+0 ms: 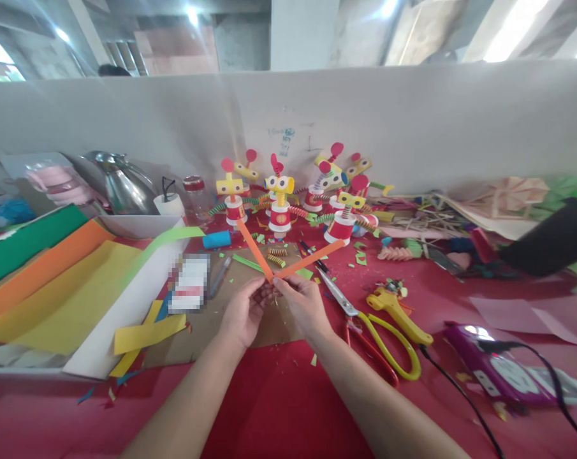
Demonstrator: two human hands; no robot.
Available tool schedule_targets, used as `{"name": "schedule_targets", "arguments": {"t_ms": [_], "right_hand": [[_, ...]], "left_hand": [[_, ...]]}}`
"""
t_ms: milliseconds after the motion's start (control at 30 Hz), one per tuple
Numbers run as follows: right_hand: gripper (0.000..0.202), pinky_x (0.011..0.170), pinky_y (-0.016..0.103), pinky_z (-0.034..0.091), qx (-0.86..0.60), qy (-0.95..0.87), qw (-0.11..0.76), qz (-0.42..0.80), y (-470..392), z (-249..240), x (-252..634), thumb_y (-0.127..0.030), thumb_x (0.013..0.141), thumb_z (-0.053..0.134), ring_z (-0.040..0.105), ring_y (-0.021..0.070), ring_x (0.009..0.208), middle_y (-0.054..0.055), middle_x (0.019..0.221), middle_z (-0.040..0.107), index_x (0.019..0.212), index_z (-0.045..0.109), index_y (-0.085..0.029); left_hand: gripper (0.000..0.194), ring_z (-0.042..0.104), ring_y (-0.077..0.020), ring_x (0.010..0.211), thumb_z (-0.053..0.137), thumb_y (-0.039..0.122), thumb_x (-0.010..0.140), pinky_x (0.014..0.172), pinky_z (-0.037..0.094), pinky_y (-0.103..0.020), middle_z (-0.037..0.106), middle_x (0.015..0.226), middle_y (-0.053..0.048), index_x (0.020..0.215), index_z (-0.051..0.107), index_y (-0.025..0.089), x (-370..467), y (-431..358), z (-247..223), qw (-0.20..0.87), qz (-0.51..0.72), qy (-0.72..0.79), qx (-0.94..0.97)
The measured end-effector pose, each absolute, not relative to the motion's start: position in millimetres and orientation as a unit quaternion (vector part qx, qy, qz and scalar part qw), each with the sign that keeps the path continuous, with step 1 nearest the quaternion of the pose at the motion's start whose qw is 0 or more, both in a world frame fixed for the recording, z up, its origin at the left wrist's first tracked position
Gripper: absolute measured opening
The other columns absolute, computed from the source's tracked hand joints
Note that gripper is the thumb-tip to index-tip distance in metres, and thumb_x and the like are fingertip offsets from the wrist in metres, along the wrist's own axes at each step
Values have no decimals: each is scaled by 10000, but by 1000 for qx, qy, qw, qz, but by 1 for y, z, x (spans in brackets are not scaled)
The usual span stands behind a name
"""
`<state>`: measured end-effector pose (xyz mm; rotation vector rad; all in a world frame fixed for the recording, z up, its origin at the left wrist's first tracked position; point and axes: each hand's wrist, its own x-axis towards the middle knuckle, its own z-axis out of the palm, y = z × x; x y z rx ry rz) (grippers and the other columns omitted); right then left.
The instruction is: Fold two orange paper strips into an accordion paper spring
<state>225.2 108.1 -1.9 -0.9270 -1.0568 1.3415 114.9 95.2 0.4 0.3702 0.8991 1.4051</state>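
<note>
Paper strips (255,250) org; tbl (288,408) red; tube (217,240) blue; glue gun (407,320) yel; cups (342,227) red/wht.

Single head-worn view, faced forward and down
The tabletop (283,398) and both hands (244,312) (306,306) are seen from above at close range, with a white partition (183,121) beyond.

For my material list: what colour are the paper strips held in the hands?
The paper strips are orange, seen best in the head view.
</note>
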Motion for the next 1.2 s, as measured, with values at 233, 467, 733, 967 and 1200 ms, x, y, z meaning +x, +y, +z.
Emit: {"name": "schedule_targets", "arguments": {"t_ms": [233, 467, 733, 967, 1200], "right_hand": [[129, 618, 255, 442, -407, -484, 546, 550, 110, -3, 226, -280, 701, 667, 575, 138, 630, 4, 685, 680, 752, 737, -184], [150, 616, 248, 421, -390, -445, 536, 602, 111, -6, 227, -311, 691, 695, 546, 112, 591, -6, 618, 646, 677, 717, -163], [135, 647, 260, 443, -352, -406, 544, 645, 109, 0, 226, -294, 662, 719, 558, 118, 598, 5, 599, 637, 643, 704, -161], [146, 658, 265, 458, -365, -409, 557, 624, 107, 3, 225, -313, 657, 721, 571, 132, 632, 8, 659, 664, 702, 714, -175], [138, 626, 265, 456, -389, -479, 565, 547, 109, -1, 228, -308, 704, 684, 581, 152, 648, 18, 673, 657, 724, 689, -172]], "left_hand": [[229, 597, -110, 638, 811, 262, 569, 649, 466, -233, 686, 707, -29, 724, 700, 136, 109, 95, 6, 588, 635, 430, 258], [234, 566, -110, 616, 816, 291, 547, 623, 437, -237, 664, 660, -26, 660, 692, 127, 111, 94, 6, 556, 643, 453, 268], [185, 554, -93, 590, 801, 239, 573, 633, 436, -223, 631, 621, -7, 647, 673, 128, 111, 94, 3, 580, 649, 418, 261], [171, 580, -94, 639, 793, 220, 597, 689, 452, -231, 648, 677, 2, 678, 663, 146, 115, 94, 4, 588, 660, 396, 248], [242, 601, -128, 692, 816, 247, 566, 735, 454, -255, 687, 730, -60, 736, 716, 105, 115, 92, 9, 587, 604, 439, 314]]}}
